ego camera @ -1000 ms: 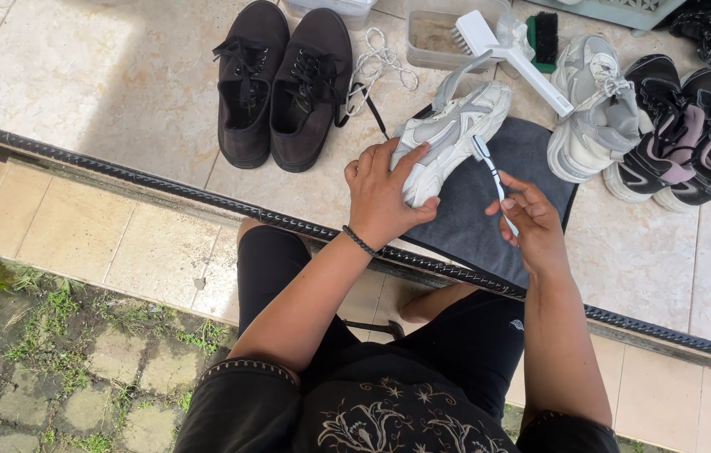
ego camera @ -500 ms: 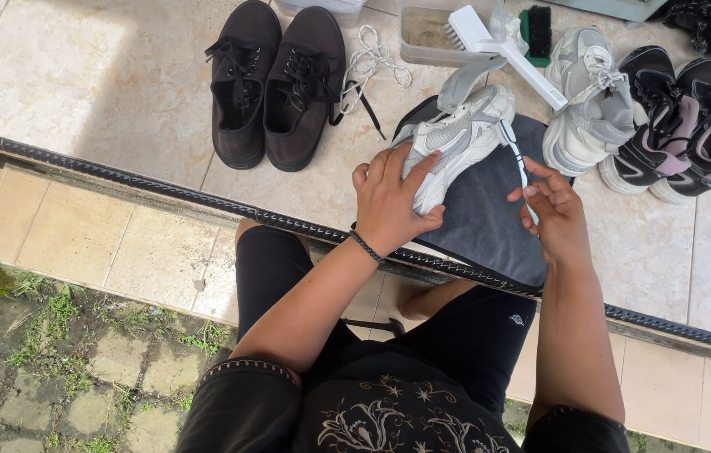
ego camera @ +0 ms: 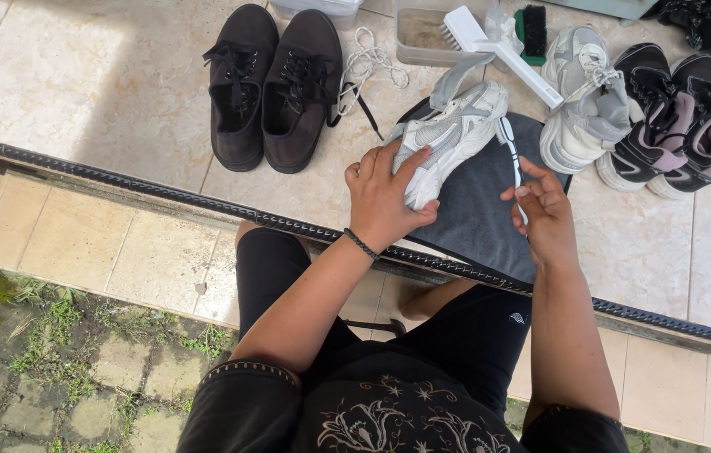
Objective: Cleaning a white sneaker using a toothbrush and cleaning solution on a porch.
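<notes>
My left hand [ego camera: 385,197] has shifted to grip the sneaker's [ego camera: 448,138] heel. Right hand [ego camera: 544,205] still pinches the toothbrush [ego camera: 510,151], now at its side, so scrubbing's ongoing.

the left hand [ego camera: 385,197] covered the heel end of the pale sneaker [ego camera: 448,138], and the grey mat [ego camera: 477,222] ran under both. the toothbrush [ego camera: 513,164] handle vanished inside the right hand [ego camera: 544,210]. the top edge cut off a clear tub [ego camera: 318,7]; the dark heap [ego camera: 704,21] was too indistinct to tell.
</notes>
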